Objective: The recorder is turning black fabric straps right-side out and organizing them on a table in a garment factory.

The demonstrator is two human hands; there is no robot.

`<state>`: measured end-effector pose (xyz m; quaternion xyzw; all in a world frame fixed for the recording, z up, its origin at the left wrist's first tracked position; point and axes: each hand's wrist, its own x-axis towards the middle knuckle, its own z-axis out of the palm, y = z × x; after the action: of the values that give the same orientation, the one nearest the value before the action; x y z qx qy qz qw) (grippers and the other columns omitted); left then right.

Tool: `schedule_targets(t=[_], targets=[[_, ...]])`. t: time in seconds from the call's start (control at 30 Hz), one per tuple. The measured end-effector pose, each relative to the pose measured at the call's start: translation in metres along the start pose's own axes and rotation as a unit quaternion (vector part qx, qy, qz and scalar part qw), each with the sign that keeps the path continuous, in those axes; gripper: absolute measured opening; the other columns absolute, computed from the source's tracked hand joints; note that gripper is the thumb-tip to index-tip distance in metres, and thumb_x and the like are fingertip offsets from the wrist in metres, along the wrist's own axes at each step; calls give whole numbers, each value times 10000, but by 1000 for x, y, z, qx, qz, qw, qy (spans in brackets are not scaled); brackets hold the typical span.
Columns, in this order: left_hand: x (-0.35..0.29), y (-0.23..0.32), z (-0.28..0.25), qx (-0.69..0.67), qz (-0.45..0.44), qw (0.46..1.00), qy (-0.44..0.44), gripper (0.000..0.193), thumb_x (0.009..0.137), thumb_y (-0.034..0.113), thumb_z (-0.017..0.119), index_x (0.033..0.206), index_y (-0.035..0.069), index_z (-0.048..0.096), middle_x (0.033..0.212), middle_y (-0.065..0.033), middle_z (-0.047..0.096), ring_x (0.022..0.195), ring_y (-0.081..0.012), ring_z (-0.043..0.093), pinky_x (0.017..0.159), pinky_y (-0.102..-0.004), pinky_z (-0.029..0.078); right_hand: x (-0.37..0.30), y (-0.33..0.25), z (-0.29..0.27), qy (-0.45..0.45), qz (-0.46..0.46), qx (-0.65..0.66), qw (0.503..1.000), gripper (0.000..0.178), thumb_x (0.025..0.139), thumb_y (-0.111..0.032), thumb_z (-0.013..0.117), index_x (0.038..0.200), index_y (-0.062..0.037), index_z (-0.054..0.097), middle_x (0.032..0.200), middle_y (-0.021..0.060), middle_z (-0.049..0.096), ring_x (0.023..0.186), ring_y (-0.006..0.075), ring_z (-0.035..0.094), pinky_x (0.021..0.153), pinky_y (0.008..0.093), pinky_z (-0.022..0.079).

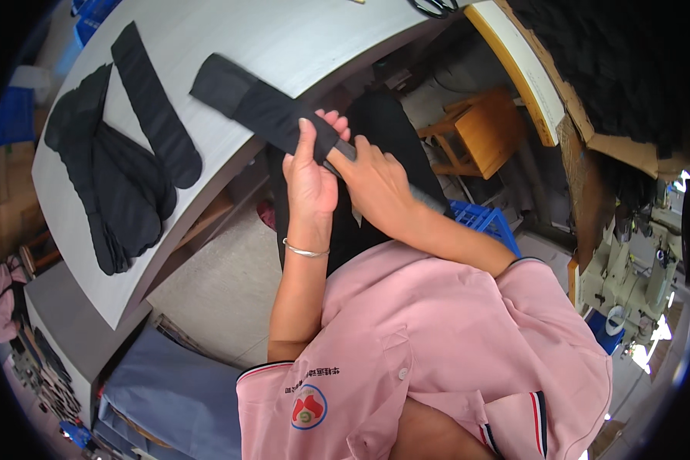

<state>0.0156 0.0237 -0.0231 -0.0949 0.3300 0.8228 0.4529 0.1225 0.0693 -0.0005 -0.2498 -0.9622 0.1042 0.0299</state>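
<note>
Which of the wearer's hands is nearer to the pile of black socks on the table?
Left. The left hand is to the right of the pile of black socks, past the edge of the table; the right hand is farther right, beside the left.

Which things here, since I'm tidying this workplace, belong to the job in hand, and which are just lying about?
In the job:
black sock in the left hand, right hand beside it
probably the sock pile and single sock
table beneath those

Lying about, it seems:
wooden stool
cardboard box
blue cloth
</note>
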Motion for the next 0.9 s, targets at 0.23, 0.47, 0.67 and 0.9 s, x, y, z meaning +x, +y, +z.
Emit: schedule_targets(t=[0.23, 0.47, 0.67, 0.9], targets=[[6, -8, 1, 9, 32, 999, -10, 342, 995, 266, 630, 1164, -25, 568, 1002, -129, 660, 905, -219, 665, 874, -369, 557, 6, -3, 5, 3, 51, -61, 997, 697, 749, -36, 678, 1385, -257, 498, 1014, 205, 554, 732, 301, 638, 580, 399, 507], [5, -1, 4, 10, 25, 998, -50, 347, 999, 326, 615, 1122, 6, 571, 1041, -122, 657, 1018, -226, 643, 939, -392, 533, 40, 4, 19, 67, 16, 8, 998, 256, 855, -154, 615, 1106, -198, 629, 813, 111, 603, 742, 259, 647, 571, 354, 504], [2, 3, 4, -2, -20, 1000, 10, 375, 982, 274, 641, 1175, -41, 578, 1152, -178, 662, 1033, -274, 668, 937, -451, 558, -16, 11, -9, 42, -6, 40, 998, 670, 775, -2, 664, 1392, -214, 508, 1267, 301, 533, 950, 392, 670, 746, 430, 555], [3, -6, 1, 22, 39, 999, 2, 306, 994, 229, 632, 1148, -28, 572, 1028, -141, 669, 908, -231, 676, 871, -379, 564, -3, 6, 7, 4, 31, 8, 999, 577, 791, -32, 651, 1328, -221, 558, 1045, 249, 580, 717, 310, 652, 548, 370, 517]])
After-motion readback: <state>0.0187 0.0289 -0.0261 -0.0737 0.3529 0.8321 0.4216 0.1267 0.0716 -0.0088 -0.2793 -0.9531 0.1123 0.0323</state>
